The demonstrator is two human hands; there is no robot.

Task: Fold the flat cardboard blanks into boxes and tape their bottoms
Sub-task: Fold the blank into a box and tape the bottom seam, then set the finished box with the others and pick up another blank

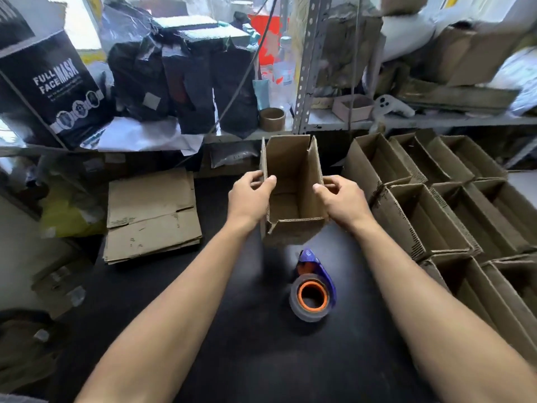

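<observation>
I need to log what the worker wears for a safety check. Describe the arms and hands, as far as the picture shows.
Both arms are bare all the way to the frame's lower edge: no sleeves show. The left hand and right hand are bare too, with no gloves. I see no watch, wristband or rings. Nails look short.

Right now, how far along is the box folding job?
Done: a group of opened boxes stands at the right. In hand: the left hand and right hand grip an opened box; I cannot see whether its bottom is taped. Left: the stack of flat blanks. The tape dispenser lies untouched.
</observation>
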